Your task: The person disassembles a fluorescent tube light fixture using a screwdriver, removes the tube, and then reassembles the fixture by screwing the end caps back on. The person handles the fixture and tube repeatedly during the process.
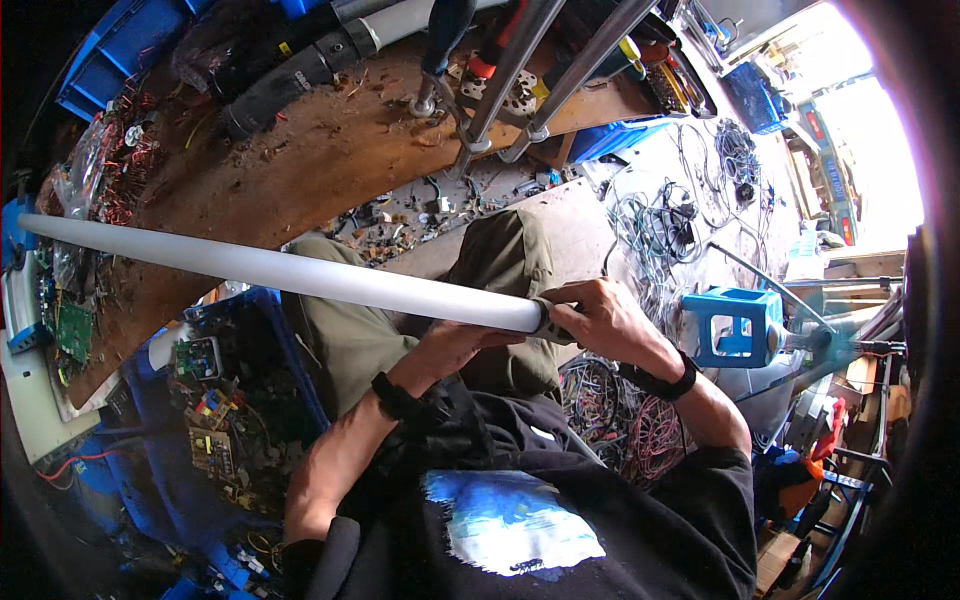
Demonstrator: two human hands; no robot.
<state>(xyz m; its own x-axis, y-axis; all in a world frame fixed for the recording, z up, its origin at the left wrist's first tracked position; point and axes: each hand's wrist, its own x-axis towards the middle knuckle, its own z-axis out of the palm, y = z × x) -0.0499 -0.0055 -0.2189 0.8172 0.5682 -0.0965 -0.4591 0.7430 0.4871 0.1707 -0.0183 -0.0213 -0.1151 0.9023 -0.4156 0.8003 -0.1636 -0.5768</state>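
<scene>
A long white tube, which looks like a tube lamp, lies slantwise across my lap and reaches to the far left over the bench. My left hand supports it from below close to its right end, its fingers partly hidden under the tube. At that end sits a dark end cap. The thumb and fingers of my right hand are closed on this cap. Both wrists wear black bands.
A brown wooden bench strewn with scraps spans the far side, with metal legs standing on it. Left of my legs is a blue crate of circuit boards. Tangled cables and a blue stool are at right.
</scene>
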